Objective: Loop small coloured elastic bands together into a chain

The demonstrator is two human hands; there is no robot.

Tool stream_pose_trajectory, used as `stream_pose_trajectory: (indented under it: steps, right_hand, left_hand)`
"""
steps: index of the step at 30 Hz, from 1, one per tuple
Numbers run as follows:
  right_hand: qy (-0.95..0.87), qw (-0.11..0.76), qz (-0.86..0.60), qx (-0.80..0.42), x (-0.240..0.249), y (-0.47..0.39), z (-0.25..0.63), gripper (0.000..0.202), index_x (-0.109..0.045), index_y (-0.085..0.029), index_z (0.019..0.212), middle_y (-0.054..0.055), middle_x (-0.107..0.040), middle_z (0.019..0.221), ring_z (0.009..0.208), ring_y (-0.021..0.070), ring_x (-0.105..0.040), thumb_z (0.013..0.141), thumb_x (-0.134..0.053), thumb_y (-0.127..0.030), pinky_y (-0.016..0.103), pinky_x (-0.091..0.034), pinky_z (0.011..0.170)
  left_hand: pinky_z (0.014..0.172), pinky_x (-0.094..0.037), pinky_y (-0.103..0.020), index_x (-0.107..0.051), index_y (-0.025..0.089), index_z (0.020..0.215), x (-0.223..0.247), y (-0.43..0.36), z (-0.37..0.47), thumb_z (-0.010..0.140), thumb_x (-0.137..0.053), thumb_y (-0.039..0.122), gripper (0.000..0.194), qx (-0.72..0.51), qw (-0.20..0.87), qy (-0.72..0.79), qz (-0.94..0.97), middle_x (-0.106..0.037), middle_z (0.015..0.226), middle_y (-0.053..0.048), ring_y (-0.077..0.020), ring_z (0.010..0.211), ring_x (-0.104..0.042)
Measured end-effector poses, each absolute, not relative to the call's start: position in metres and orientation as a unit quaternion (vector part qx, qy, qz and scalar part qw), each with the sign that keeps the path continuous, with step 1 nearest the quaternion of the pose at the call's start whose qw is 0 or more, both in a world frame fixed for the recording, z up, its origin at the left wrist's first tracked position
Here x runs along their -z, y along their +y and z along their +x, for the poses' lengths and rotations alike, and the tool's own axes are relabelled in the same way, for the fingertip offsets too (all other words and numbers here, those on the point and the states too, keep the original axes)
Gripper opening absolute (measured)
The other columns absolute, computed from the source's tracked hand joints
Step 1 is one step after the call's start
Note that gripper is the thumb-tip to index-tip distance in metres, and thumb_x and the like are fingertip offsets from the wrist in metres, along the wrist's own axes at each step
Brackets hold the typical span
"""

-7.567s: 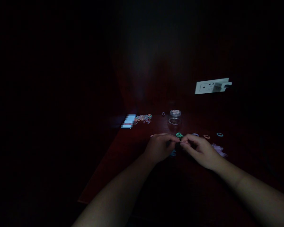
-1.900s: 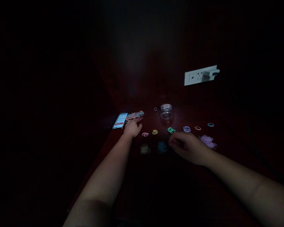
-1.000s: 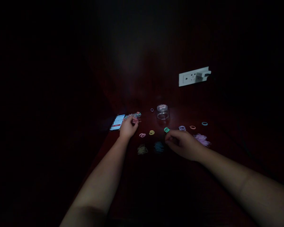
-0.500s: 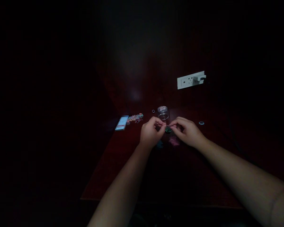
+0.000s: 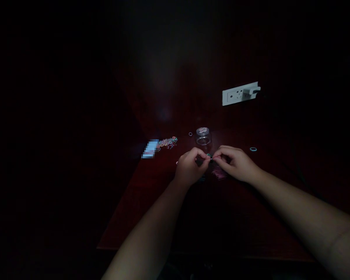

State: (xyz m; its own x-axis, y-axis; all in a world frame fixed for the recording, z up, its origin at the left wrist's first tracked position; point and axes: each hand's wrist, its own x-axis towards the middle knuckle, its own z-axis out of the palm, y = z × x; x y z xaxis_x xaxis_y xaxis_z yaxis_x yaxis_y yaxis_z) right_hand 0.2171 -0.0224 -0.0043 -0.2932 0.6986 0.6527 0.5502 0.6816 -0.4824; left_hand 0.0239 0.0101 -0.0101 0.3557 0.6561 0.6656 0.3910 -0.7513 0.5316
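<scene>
Over the dark red table, my left hand (image 5: 191, 166) and my right hand (image 5: 237, 162) meet fingertip to fingertip. Thumb and forefinger of each are pinched on a thin, light hair tie (image 5: 211, 158), mostly covered by the fingers. Just behind the fingertips lies a small green bunch (image 5: 209, 155), partly hidden. A pink bunch of thin bands (image 5: 219, 173) rests below my right hand, and a dim bluish bunch (image 5: 202, 179) shows beside my left wrist. Beyond the hands stands a clear lidded jar (image 5: 203, 139).
A heap of multicoloured hair ties (image 5: 168, 143) lies at the left, beside a bright blurred-out rectangle (image 5: 150, 148). Single rings lie near the jar (image 5: 190, 134) and at the right (image 5: 253, 149). A wall socket (image 5: 239, 94) holds a plug. The surroundings are very dark.
The view has shifted slightly. Both hands sit a little lower relative to the jar, still pinched together, and the fingertips are closer to each other. A small pale spot now shows by my left hand.
</scene>
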Motion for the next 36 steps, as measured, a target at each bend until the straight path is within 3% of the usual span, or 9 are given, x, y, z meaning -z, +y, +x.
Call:
stream_pose_trajectory:
  steps: [19, 23, 36]
  right_hand:
    - [-0.794, 0.425, -0.428, -0.074, 0.0041, -0.0227, 0.2191, 0.015, -0.062, -0.018, 0.088, 0.004, -0.064, 0.079, 0.071, 0.0174, -0.059, 0.093, -0.052, -0.027, 0.030, -0.044, 0.068]
    - [-0.799, 0.416, -0.427, -0.076, 0.0057, -0.0226, 0.2202, 0.013, -0.063, -0.018, 0.094, 0.004, -0.064, 0.077, 0.068, 0.0175, -0.058, 0.092, -0.053, -0.026, 0.029, -0.044, 0.062]
    - [-0.805, 0.421, -0.412, -0.066, 0.0049, -0.0219, 0.2187, 0.010, -0.063, -0.019, 0.087, 0.005, -0.064, 0.078, 0.071, 0.0179, -0.058, 0.090, -0.054, -0.021, 0.031, -0.045, 0.067]
  left_hand:
    - [0.070, -0.054, -0.027, -0.060, 0.021, 0.086, 0.0091, 0.0104, 0.0237, 0.083, -0.065, 0.022, 0.006, -0.458, 0.114, 0.300, 0.829, -0.073, 0.085, -0.001, -0.0134, 0.078, -0.068]
    - [0.070, -0.053, -0.027, -0.060, 0.022, 0.085, 0.0094, 0.0107, 0.0235, 0.083, -0.065, 0.021, 0.006, -0.461, 0.099, 0.303, 0.828, -0.072, 0.085, 0.000, -0.0132, 0.078, -0.067]
    - [0.073, -0.050, -0.029, -0.059, 0.022, 0.084, 0.0060, 0.0098, 0.0229, 0.082, -0.065, 0.019, 0.007, -0.444, 0.091, 0.296, 0.841, -0.069, 0.085, 0.000, -0.0149, 0.080, -0.063]
